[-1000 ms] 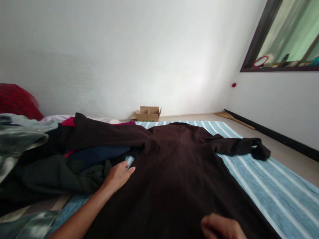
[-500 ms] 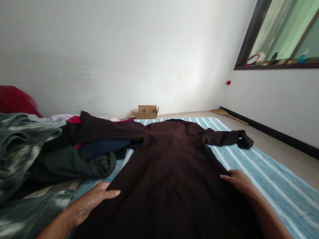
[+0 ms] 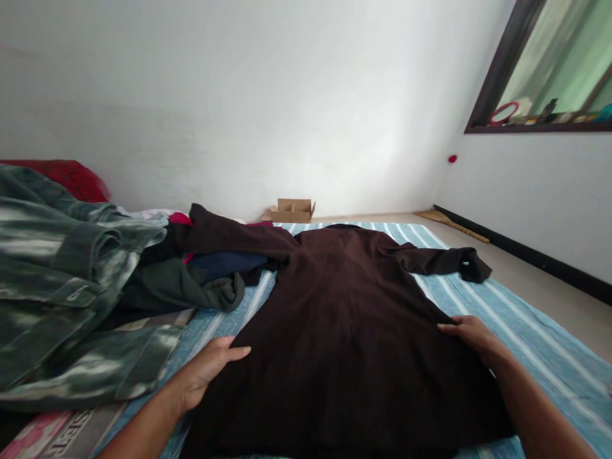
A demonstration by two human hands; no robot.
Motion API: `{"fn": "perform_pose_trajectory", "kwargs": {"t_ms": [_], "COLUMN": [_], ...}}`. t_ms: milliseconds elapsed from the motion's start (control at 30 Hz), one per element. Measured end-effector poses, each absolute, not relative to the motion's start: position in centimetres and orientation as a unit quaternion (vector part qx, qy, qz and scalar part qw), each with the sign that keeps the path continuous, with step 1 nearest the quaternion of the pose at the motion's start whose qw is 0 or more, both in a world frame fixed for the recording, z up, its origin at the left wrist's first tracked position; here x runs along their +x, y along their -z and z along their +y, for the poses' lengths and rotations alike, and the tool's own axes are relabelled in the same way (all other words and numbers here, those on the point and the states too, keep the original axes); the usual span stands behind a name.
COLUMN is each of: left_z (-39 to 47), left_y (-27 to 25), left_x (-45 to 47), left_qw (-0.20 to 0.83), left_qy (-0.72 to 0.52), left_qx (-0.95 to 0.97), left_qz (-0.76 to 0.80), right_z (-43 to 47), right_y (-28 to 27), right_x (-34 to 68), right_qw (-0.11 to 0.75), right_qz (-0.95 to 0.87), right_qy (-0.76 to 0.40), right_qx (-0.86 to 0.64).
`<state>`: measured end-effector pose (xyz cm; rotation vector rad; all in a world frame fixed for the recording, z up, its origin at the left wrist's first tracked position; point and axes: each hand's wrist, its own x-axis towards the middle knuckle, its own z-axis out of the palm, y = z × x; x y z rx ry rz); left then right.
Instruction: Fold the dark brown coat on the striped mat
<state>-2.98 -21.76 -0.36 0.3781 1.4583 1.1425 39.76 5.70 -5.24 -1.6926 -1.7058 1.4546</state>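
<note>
A long dark brown coat (image 3: 342, 306) is spread out with its collar away from me and its sleeves out to both sides. My left hand (image 3: 208, 366) grips its left edge, thumb on top and fingers under the cloth. On the opposite edge, my right hand (image 3: 475, 338) pinches the fabric between thumb and fingers. The coat's left sleeve (image 3: 234, 236) rests over a heap of clothes, while the right sleeve (image 3: 440, 260) lies on the blue striped sheet (image 3: 530, 344), its cuff bent. Fingers beneath the cloth are hidden.
Camouflage-patterned clothing (image 3: 71, 287) and a dark green garment (image 3: 191, 290) are piled at the left, with a red bundle (image 3: 71, 178) behind. A small open cardboard box (image 3: 292, 210) stands by the wall. At right is a window ledge (image 3: 540, 127) holding a round mirror (image 3: 504, 113).
The view has turned slightly left and down, bringing the coat's lower hem into sight. Both hands keep hold of the coat's edges.
</note>
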Motion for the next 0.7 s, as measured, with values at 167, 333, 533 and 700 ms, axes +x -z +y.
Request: {"fn": "perform_pose_trajectory", "kwargs": {"t_ms": [167, 333, 533, 700], "left_z": [-22.8, -23.3, -23.6, -24.1], "left_y": [0.3, -0.1, -0.6, -0.5], "left_x": [-2.9, -2.0, -1.2, -1.5], "left_qw": [0.622, 0.606, 0.577, 0.531], "left_qy": [-0.475, -0.484, -0.477, -0.444], "left_qx": [0.171, 0.156, 0.180, 0.228], "left_qz": [0.598, 0.612, 0.638, 0.684], "right_z": [3.4, 3.0, 4.1, 4.1], "right_y": [4.0, 3.7, 4.3, 5.7], "right_x": [41.0, 43.1, 44.8, 45.2], "right_qw": [0.108, 0.131, 0.132, 0.119], "right_qz": [-0.584, -0.536, -0.523, -0.518], "right_qy": [-0.571, -0.647, -0.636, -0.630], "right_qx": [-0.566, -0.526, -0.551, -0.566]}}
